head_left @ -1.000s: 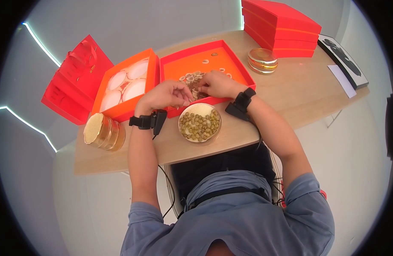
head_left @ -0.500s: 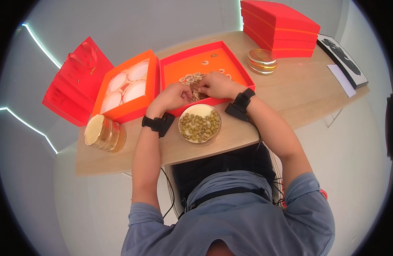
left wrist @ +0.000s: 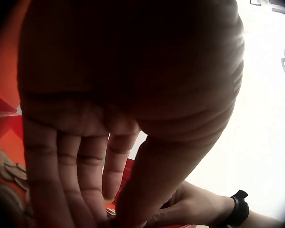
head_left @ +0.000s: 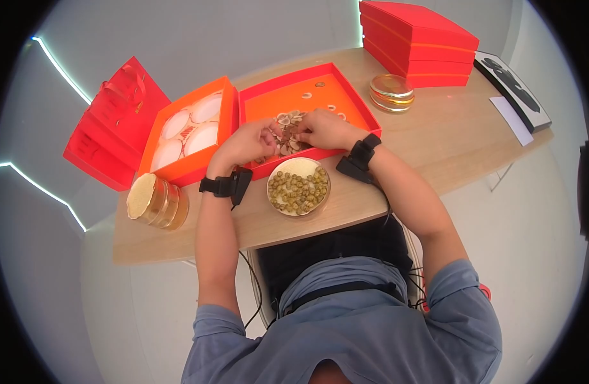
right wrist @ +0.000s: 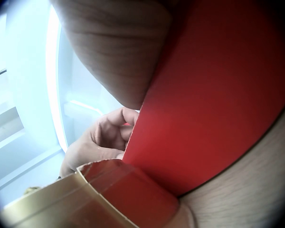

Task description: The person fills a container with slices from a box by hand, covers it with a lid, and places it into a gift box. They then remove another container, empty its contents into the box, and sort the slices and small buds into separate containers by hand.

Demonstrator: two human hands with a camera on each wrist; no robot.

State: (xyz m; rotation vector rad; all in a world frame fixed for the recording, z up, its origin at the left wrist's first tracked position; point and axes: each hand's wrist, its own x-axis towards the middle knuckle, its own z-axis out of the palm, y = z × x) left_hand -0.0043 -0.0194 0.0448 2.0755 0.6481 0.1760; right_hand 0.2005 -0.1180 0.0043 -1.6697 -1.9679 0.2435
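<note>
Flat, pale-rimmed brown slices (head_left: 289,142) lie heaped at the near side of a red box lid (head_left: 365,107) with an orange inside. Over the heap's left side is my left hand (head_left: 246,142); the left wrist view shows its fingers (left wrist: 66,175) fairly straight and the thumb angled toward them. My right hand (head_left: 330,130) reaches into the heap from the right, fingertips down among the slices. In the right wrist view the red wall (right wrist: 209,104) hides those fingertips; I cannot tell whether they grip a slice. Just in front stands a round container (head_left: 299,165) of small olive-green balls (head_left: 299,192).
An open box (head_left: 228,105) with several white round inserts stands left of the lid, beside a red gift bag (head_left: 118,121). A gold jar (head_left: 160,203) sits at the left edge. Back right are a clear round jar (head_left: 392,95), stacked red boxes (head_left: 429,48) and a framed picture (head_left: 515,89).
My left hand went from the heap's near edge, close above the container, into the slices, then drew back a little to the left. My right hand has stayed at the heap.
</note>
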